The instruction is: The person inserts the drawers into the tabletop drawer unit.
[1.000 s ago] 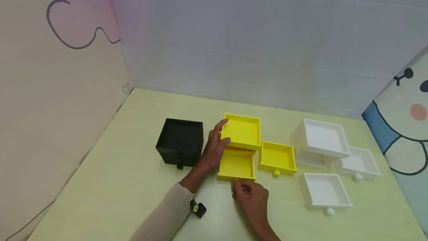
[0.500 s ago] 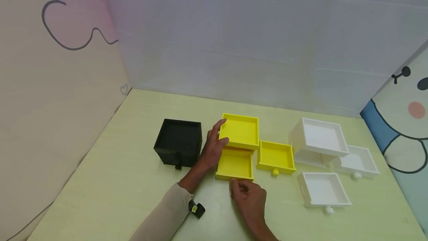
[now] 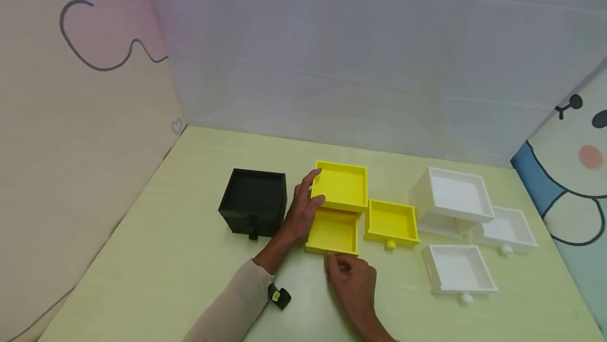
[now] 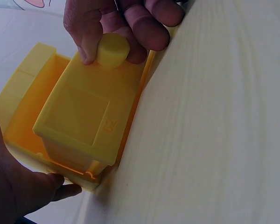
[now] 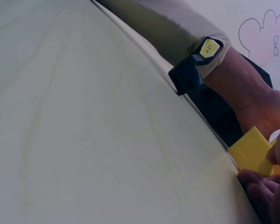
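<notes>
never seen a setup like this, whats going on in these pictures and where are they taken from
There is no machine here; a person is working bare-handed. The wide view is taken from the person's head, looking down; the other two are taken from the left and right wrists. The left hand holds a yellow cabinet by its side, while the right hand pinches the round knob of a yellow drawer sticking out of it. On the table, a black cabinet stands to the left; a loose yellow drawer, a white cabinet and two white drawers are to the right.
</notes>
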`<state>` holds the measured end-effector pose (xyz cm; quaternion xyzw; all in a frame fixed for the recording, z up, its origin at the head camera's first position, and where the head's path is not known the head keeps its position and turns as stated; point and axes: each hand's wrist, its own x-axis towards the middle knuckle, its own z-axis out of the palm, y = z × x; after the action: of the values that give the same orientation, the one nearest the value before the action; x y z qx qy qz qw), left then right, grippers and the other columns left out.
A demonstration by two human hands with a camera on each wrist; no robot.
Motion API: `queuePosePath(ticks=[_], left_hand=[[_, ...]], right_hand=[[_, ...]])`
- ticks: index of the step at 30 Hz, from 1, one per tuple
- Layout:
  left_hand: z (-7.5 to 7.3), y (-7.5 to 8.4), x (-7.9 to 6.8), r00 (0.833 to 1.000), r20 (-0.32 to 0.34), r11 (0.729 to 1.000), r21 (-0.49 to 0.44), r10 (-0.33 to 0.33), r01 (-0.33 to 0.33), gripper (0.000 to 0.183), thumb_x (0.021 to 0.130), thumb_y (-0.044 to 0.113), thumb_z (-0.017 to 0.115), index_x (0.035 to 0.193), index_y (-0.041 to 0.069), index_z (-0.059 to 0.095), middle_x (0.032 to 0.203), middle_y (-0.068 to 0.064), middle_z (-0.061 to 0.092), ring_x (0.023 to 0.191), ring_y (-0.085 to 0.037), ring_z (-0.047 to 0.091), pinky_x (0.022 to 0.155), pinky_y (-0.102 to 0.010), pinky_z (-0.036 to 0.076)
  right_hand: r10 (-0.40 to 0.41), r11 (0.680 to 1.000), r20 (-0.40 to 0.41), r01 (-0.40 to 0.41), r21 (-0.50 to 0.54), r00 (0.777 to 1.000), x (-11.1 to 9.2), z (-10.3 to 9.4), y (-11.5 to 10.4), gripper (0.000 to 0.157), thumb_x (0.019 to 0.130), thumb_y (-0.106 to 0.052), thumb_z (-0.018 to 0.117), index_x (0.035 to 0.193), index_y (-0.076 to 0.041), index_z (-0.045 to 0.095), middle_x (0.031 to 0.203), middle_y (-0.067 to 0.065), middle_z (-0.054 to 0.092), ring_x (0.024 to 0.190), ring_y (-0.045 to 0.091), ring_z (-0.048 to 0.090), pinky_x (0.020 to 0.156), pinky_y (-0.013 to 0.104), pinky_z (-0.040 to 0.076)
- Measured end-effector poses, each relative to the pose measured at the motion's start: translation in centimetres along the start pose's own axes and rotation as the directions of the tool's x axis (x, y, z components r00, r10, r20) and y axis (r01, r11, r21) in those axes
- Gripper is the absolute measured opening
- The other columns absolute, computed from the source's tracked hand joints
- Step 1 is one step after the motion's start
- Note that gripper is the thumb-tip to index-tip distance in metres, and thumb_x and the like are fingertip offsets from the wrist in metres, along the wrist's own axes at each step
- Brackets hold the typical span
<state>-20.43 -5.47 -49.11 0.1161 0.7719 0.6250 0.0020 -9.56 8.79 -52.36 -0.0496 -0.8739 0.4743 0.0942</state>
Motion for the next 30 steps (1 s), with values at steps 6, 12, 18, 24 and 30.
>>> queuePosePath(ticks=[6,12,18,24,30], left_hand=[[0.04,-1.08,0.12,1.0,-0.006,1.0,0.009,0.005,-0.005,0.059,0.099,0.029,0.043,0.155,0.034,0.027,0.15,-0.016,0.027,0.131,-0.038,0.038,0.098,-0.059,0.036],[0.2,-1.2,-0.19,1.0,-0.019,0.999,0.041,0.003,-0.002,0.057,0.099,0.031,0.044,0.154,0.039,0.028,0.146,-0.016,0.032,0.129,-0.036,0.042,0.097,-0.057,0.039],[0.21,-1.15,-0.06,0.999,-0.044,0.995,0.099,0.024,-0.019,0.057,0.098,0.033,0.045,0.153,0.04,0.03,0.14,-0.016,0.038,0.125,-0.035,0.049,0.097,-0.056,0.043],[0.31,-1.2,-0.01,0.999,-0.04,0.993,0.112,0.035,-0.03,0.057,0.099,0.035,0.045,0.154,0.039,0.029,0.142,-0.018,0.037,0.127,-0.037,0.047,0.099,-0.058,0.041],[0.36,-1.3,0.12,0.998,-0.041,0.993,0.11,0.051,-0.046,0.057,0.099,0.037,0.045,0.154,0.037,0.029,0.143,-0.018,0.036,0.128,-0.038,0.046,0.1,-0.059,0.04]], right_hand=[[0.042,0.998,0.006,-0.041,-0.046,0.999,0.13,0.19,-0.04,0.023,0.087,-0.026,0.074,0.065,-0.02,0.076,0.055,-0.016,0.064,0.052,-0.004,0.061,0.056,0.023,0.05],[0.043,0.997,0.004,-0.043,-0.063,0.999,0.04,0.18,0.16,0.022,0.087,-0.026,0.076,0.065,-0.02,0.077,0.054,-0.017,0.064,0.052,-0.004,0.06,0.057,0.024,0.05],[0.069,0.996,0.015,-0.069,-0.054,0.997,0.14,0.17,0.12,0.023,0.088,-0.028,0.075,0.067,-0.019,0.077,0.055,-0.016,0.065,0.051,-0.004,0.06,0.058,0.024,0.051],[0.096,0.995,0.033,-0.095,-0.018,0.995,0.31,0.11,0.08,0.024,0.09,-0.03,0.074,0.071,-0.015,0.078,0.059,-0.012,0.068,0.049,-0.003,0.061,0.056,0.022,0.052],[0.102,0.995,0.039,-0.103,0.0,0.994,0.41,-0.01,0.06,0.025,0.09,-0.032,0.073,0.073,-0.014,0.078,0.06,-0.011,0.069,0.049,-0.002,0.061,0.057,0.023,0.052]])
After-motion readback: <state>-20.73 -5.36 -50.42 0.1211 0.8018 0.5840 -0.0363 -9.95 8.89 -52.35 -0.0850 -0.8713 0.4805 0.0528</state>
